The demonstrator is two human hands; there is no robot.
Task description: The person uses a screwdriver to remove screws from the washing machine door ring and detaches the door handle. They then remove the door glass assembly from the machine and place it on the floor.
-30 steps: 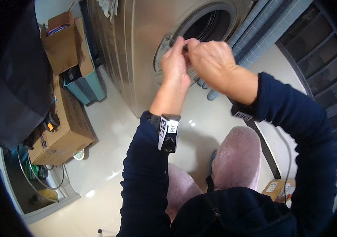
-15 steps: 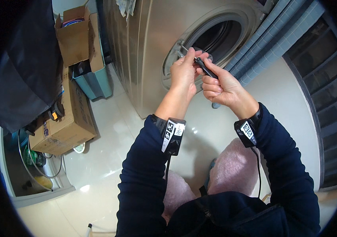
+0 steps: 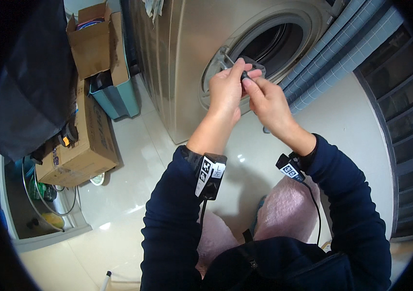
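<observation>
Both hands meet before the washing machine [image 3: 192, 53], near the left rim of its round opening [image 3: 277, 41]. The right hand [image 3: 270, 102] pinches a black tool handle [image 3: 245, 75] between thumb and fingers. The left hand [image 3: 226, 92] touches the right, fingers curled narrow; from where I stand, I cannot tell whether they grip the tool. Blue checked cloth [image 3: 344, 53] hangs beside the machine.

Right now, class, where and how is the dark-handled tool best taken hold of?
Probably by its dark handle, the grip coming from the lower right: a thin shaft seems to run up-left from it toward the washing machine. The left grip and right grip hide much of it.
</observation>
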